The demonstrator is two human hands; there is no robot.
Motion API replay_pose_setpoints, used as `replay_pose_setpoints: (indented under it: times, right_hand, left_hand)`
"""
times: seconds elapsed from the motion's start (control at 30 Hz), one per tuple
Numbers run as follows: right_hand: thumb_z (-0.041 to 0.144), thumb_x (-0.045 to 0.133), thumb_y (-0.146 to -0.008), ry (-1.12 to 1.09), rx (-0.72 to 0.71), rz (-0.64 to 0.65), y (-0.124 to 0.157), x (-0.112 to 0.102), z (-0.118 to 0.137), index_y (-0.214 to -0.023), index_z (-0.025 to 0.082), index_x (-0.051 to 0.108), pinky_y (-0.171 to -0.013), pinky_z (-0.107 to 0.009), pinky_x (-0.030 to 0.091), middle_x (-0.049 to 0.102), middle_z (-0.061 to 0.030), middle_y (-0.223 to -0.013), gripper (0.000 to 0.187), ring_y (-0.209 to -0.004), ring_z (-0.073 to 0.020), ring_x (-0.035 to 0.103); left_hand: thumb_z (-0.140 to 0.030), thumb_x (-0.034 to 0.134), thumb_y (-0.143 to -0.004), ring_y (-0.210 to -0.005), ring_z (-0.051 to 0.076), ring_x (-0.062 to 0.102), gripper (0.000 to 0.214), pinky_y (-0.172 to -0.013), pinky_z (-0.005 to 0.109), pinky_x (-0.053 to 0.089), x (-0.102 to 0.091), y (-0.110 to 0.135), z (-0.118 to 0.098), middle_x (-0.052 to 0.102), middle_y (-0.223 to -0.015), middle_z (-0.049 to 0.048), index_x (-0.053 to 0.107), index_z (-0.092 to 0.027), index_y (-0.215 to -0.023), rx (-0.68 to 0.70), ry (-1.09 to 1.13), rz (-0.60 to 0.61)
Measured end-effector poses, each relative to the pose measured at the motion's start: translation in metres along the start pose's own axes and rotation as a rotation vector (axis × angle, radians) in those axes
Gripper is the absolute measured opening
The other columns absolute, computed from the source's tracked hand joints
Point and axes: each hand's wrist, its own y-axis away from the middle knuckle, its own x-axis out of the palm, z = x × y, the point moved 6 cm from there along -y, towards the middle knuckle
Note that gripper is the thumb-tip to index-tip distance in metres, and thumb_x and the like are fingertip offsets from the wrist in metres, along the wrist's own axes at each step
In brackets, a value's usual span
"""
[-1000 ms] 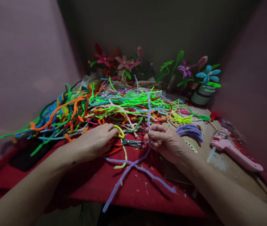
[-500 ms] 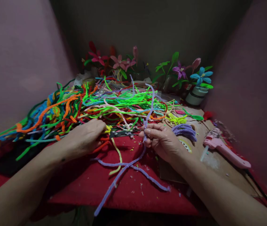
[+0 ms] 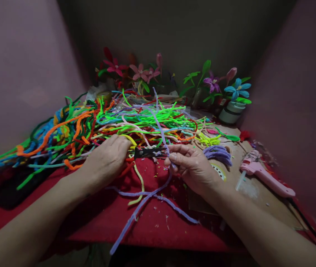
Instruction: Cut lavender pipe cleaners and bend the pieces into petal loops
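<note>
My right hand point(image 3: 193, 165) pinches lavender pipe cleaners point(image 3: 147, 198) whose long ends trail across the red cloth point(image 3: 152, 222) toward me and rise behind the fingers. My left hand point(image 3: 106, 161) is closed around the handles of dark scissors point(image 3: 148, 152), whose blades point right toward the lavender stems at my right fingertips. A yellow pipe cleaner point(image 3: 138, 178) curls from under my left hand. Behind both hands lies a big heap of pipe cleaners point(image 3: 113, 122) in green, orange, blue and red.
A pink glue gun point(image 3: 263, 178) lies on the brown board at the right, with a lavender bundle point(image 3: 219, 154) beside it. Pipe-cleaner flowers point(image 3: 138, 72) and a white pot with a blue flower point(image 3: 234, 104) stand at the back wall. A dark flat object point(image 3: 5, 193) lies at the left.
My left hand has picked up the scissors and brought their blades level to the lavender stems. The upper lavender ends have tilted left. My right hand has barely moved.
</note>
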Motion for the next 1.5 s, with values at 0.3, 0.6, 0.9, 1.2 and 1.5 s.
replay_pose_setpoints:
  times: [0.3, 0.6, 0.9, 1.2, 1.5]
  right_hand:
    - [0.018, 0.076, -0.057, -0.081, 0.083, -0.025, 0.002, 0.0, -0.006, -0.074, 0.013, 0.066, -0.045, -0.019, 0.035, 0.067, -0.0035, -0.06, 0.02, -0.044, -0.0061, 0.049]
    - [0.009, 0.079, -0.046, -0.057, 0.076, -0.1, 0.003, 0.001, -0.003, -0.07, 0.012, 0.068, -0.047, -0.021, 0.041, 0.068, -0.003, -0.061, 0.027, -0.048, -0.0096, 0.057]
    - [0.01, 0.08, -0.044, 0.041, 0.043, -0.158, 0.004, -0.006, -0.003, -0.063, 0.012, 0.066, -0.041, -0.02, 0.036, 0.062, 0.0003, -0.053, 0.024, -0.041, -0.0073, 0.051]
    - [0.01, 0.077, -0.047, 0.145, 0.011, -0.168, 0.003, -0.009, 0.002, -0.062, 0.012, 0.063, -0.04, -0.022, 0.03, 0.059, 0.0022, -0.051, 0.02, -0.039, -0.0069, 0.045]
    - [0.008, 0.071, -0.049, 0.042, 0.066, -0.142, 0.001, -0.009, 0.002, -0.067, 0.012, 0.065, -0.043, -0.022, 0.03, 0.059, 0.0011, -0.051, 0.02, -0.042, -0.0072, 0.046]
  left_hand:
    - [-0.005, 0.036, -0.079, -0.073, 0.024, 0.049, 0.019, -0.068, 0.035, 0.043, 0.0, 0.001, -0.007, 0.053, -0.079, 0.0115, 0.053, -0.013, -0.081, 0.037, -0.115, 0.001]
    - [-0.004, 0.032, -0.082, -0.07, 0.024, 0.048, 0.025, -0.065, 0.036, 0.041, -0.005, -0.001, -0.011, 0.052, -0.074, 0.0113, 0.055, -0.012, -0.079, 0.009, -0.28, -0.011]
    - [-0.004, 0.036, -0.081, -0.067, 0.022, 0.045, 0.021, -0.063, 0.035, 0.039, -0.012, 0.001, -0.021, 0.048, -0.07, 0.0081, 0.053, -0.014, -0.074, 0.035, -0.388, -0.008]
    - [-0.004, 0.042, -0.076, -0.066, 0.023, 0.046, 0.016, -0.062, 0.035, 0.041, -0.01, 0.002, -0.024, 0.048, -0.07, 0.0076, 0.052, -0.016, -0.072, 0.073, -0.393, -0.034]
    - [-0.005, 0.045, -0.078, -0.069, 0.023, 0.05, 0.014, -0.053, 0.031, 0.038, -0.004, 0.006, -0.02, 0.051, -0.072, 0.0065, 0.052, -0.016, -0.074, 0.058, -0.347, -0.011]
